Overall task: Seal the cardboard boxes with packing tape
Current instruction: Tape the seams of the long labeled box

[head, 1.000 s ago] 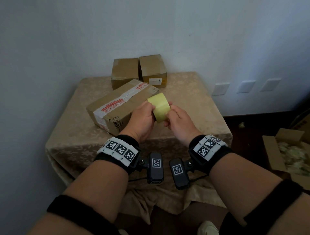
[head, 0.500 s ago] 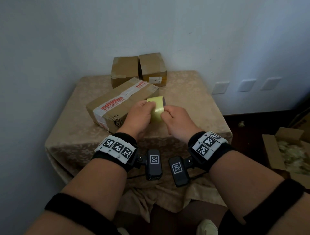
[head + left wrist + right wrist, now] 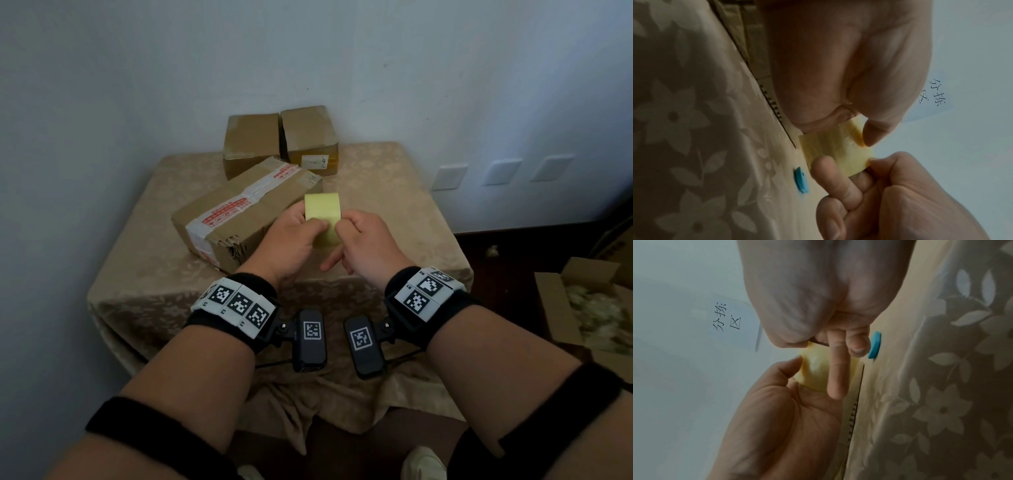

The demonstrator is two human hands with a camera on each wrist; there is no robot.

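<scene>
Fingers of both hands grip pale yellow packing tape roll; long brown cardboard box apparently awaits fresh tape.

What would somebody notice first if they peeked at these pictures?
Probably the pale yellow tape roll, held up between the left hand and the right hand in the middle of the head view. Right behind it lies a long cardboard box on the beige tablecloth, with two small boxes side by side by the wall.
</scene>
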